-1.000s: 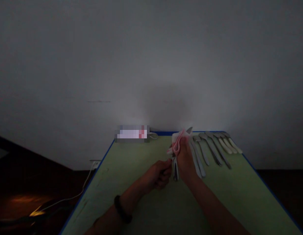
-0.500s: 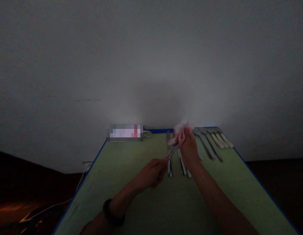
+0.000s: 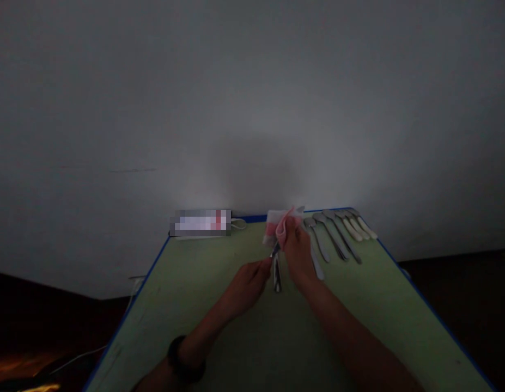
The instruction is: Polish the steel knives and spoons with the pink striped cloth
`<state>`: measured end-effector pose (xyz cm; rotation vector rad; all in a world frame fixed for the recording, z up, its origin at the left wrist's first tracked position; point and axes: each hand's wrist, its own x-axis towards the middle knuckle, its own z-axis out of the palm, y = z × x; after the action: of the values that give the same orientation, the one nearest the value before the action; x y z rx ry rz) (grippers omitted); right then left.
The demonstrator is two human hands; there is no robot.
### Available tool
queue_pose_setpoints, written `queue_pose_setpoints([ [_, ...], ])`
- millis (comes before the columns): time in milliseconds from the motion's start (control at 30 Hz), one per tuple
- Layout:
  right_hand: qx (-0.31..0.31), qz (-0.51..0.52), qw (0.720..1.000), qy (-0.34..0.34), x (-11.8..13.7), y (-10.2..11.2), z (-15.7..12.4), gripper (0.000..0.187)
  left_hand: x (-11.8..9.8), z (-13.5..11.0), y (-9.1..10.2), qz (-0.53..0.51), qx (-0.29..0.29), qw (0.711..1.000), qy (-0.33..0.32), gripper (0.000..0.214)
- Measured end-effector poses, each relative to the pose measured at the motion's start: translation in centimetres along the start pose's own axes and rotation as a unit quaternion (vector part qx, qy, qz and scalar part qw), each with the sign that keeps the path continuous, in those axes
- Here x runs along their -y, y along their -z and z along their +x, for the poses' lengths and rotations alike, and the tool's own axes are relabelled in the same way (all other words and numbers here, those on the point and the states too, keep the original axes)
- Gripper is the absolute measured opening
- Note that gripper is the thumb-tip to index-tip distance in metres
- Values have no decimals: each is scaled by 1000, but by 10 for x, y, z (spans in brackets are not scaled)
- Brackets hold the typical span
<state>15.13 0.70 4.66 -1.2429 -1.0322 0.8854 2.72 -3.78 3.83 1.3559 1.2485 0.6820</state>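
My left hand [image 3: 248,283] is closed around the handle end of a metal utensil [image 3: 274,251] that slants up to the right. My right hand [image 3: 298,255] grips a pink and white cloth [image 3: 278,227] bunched around the utensil's upper end. Both hands hover above a green table [image 3: 219,326] with a blue edge. Another piece of cutlery [image 3: 277,276] lies on the table just below the hands. Which kind of utensil I hold is hidden by the cloth.
A row of several spoons and other cutlery [image 3: 338,235] lies at the table's far right, some with pale handles. A blurred box [image 3: 200,223] stands at the far left edge against a grey wall. A white cable [image 3: 76,356] runs across the dark floor at left.
The view has drifted, so the table sits further left. My right hand with the cloth has slid along the utensil, which my left hand keeps holding.
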Motion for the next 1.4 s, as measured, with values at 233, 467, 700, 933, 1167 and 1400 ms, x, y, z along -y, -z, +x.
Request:
queue_pose_setpoints([
  [233, -92, 40, 995, -7, 1, 49, 54, 52, 14, -12, 12, 69, 15, 997, -10, 49],
  [467, -1, 31, 1000, -2, -6, 83, 35, 45, 27, -7, 31, 261, -124, 956, -55, 44],
  [700, 91, 169, 974, -120, -17, 92, -11, 45, 40, 16, 24, 316, -180, 930, -55, 27],
  [933, 199, 299, 907, -222, 0, 92, -32, 61, 41, 21, 15, 374, -200, 903, -75, 17],
  [1167, 247, 166, 943, -147, 0, 92, -46, 22, -3, -7, 10, 276, -70, 948, -141, 34],
  [1400, 156, 31, 987, 21, 29, 77, -41, 34, -64, -26, 6, 102, 78, 976, -177, 38],
])
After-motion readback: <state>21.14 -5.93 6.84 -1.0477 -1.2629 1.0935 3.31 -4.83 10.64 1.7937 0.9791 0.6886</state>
